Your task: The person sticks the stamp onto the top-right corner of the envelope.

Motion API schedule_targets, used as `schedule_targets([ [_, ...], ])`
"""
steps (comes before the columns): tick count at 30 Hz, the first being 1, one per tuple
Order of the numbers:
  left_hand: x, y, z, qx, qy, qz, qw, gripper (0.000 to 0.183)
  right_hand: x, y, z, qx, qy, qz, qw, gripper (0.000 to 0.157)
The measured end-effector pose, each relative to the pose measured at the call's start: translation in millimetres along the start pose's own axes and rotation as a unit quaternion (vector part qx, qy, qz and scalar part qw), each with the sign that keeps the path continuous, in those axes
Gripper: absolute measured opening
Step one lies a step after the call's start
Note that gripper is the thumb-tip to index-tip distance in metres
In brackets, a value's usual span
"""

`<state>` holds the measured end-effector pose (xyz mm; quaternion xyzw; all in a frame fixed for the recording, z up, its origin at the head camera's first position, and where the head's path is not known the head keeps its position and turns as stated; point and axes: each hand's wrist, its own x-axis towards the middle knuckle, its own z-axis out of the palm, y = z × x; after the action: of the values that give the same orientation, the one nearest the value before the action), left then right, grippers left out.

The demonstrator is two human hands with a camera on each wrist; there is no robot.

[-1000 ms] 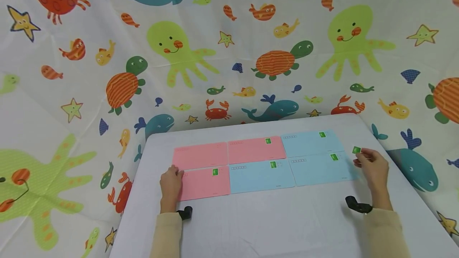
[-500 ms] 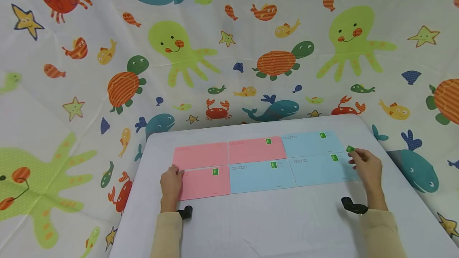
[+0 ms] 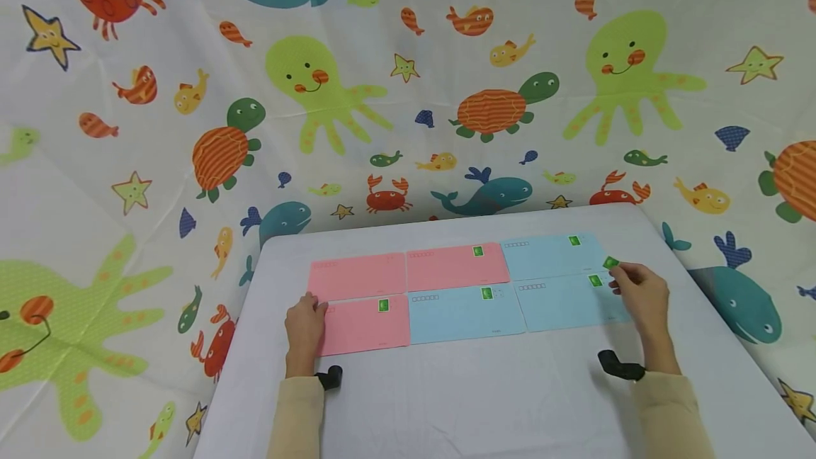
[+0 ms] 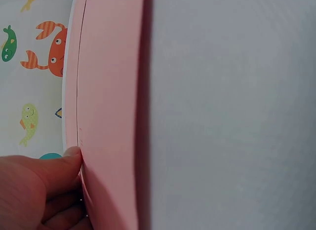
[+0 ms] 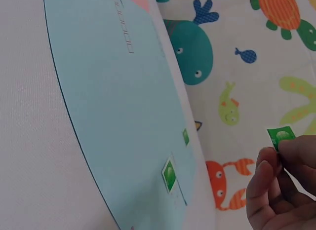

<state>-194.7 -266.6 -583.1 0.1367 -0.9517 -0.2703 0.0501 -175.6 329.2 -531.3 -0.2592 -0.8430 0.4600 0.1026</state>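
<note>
Six-piece layout aside, two rows of pink and blue envelopes lie on a white table. My left hand (image 3: 304,328) is at the left edge of the front pink envelope (image 3: 363,331); the left wrist view shows its thumb and curled fingers (image 4: 63,210) pinching that edge. Between thumb and fingers of my right hand (image 3: 644,296) is a small green postage stamp (image 3: 610,263). That stamp (image 5: 282,135) is clear of the paper, above the right ends of the back blue envelope (image 3: 548,259) and the front-right blue envelope (image 3: 567,307). Green stamps (image 3: 595,280) sit on several envelopes.
The back-left pink envelope (image 3: 357,278) shows a plain pink face with faint printing. Beside it lies another pink envelope (image 3: 452,271), and a blue envelope (image 3: 462,317) is front middle. A sea-animal curtain (image 3: 408,105) hangs behind the white table (image 3: 459,402).
My right hand has moved left with the stamp, from beyond the blue envelopes' right edge to over their right ends. My left hand stays where it was.
</note>
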Motion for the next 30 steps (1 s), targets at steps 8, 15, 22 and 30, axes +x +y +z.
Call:
schedule_targets([
  [8, -0.3, 0.9, -1.9, -0.001, 0.001, 0.001, 1.0000, 0.039, -3, -8, 4.6, 0.008, 0.001, -0.012, 1.000, 0.042],
  [15, -2.4, 1.2, -2.6, -0.004, -0.004, -0.004, 1.0000, 0.040, -5, -10, 8.6, 0.006, 0.002, -0.028, 1.000, 0.041],
  [22, -3.1, 2.2, -4.3, -0.002, -0.004, -0.004, 1.0000, 0.039, -8, -15, 11.6, 0.022, -0.005, -0.038, 0.999, 0.043],
  [30, -2.2, 0.8, -3.4, -0.003, 0.002, 0.001, 1.0000, 0.038, -10, -26, 18.0, 0.021, -0.008, -0.018, 1.000, 0.047],
])
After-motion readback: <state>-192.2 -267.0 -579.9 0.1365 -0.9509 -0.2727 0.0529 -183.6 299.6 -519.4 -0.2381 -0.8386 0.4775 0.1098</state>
